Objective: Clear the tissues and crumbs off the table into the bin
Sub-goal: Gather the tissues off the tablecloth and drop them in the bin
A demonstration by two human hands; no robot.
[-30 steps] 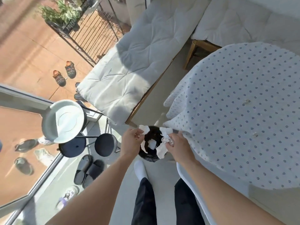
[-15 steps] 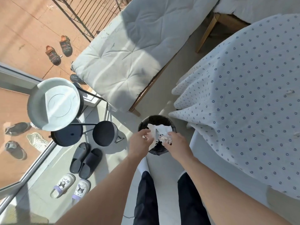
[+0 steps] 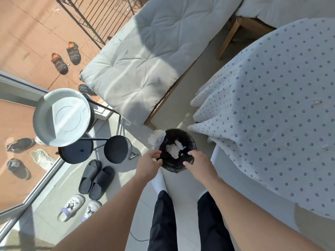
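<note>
A black bin (image 3: 191, 142) stands on the floor just left of the table, whose dotted cloth (image 3: 272, 124) hangs over the edge. One crumpled white tissue (image 3: 175, 150) lies inside the bin. A second tissue (image 3: 156, 138) hangs over the bin's far-left rim. My left hand (image 3: 150, 161) hovers at the bin's near-left rim and my right hand (image 3: 197, 162) at its near-right rim. Both have their fingers apart and hold nothing. A few small crumbs (image 3: 317, 102) and more crumbs (image 3: 325, 147) lie on the cloth at the right.
A grey cushioned bench (image 3: 145, 60) runs behind the bin. Two dark round stools (image 3: 117, 149) and a white round tray table (image 3: 61, 115) stand to the left by the glass wall. Black slippers (image 3: 96, 178) lie on the floor. My legs are below the bin.
Both hands held tissues over the bin; now the tissues have dropped, one inside and one on the rim, and my hands have drawn apart and back. The camera has tilted further down.
</note>
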